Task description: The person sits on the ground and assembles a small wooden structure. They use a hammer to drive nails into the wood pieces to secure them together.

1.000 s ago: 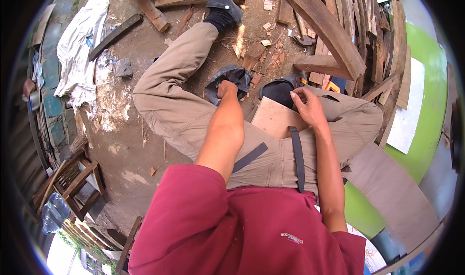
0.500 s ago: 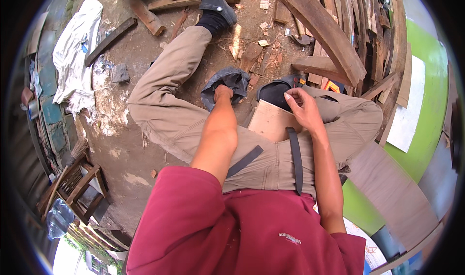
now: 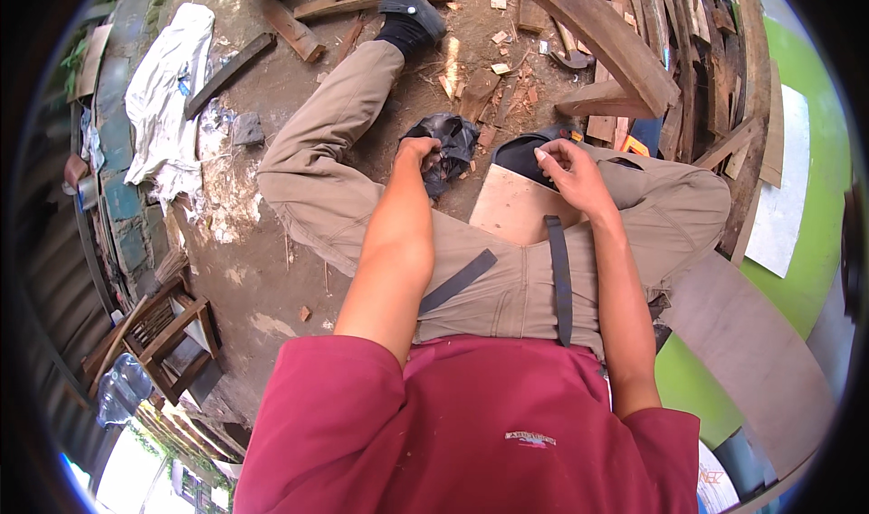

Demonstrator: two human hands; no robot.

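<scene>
A crumpled black plastic bag lies on the ground between my legs. At its left side is my left hand, fingers curled closed on the bag's rim; the bag's contents are hidden. My right hand hovers over the far right corner of a pale wooden board, which rests on my lap. Its thumb and fingertips are pinched together, and whatever is between them is too small to make out. A dark shoe on my folded leg shows just beyond the board.
A hammer lies among wood scraps ahead. A thick curved timber slants in from the far side, beside stacked planks on the right. White cloth and a small stone block are at left, and a wooden chair lower left.
My left hand has come out of the bag's mouth to its left rim, and the bag has crumpled inward. My right hand keeps its pinch above the board. The whole view has shifted slightly.
</scene>
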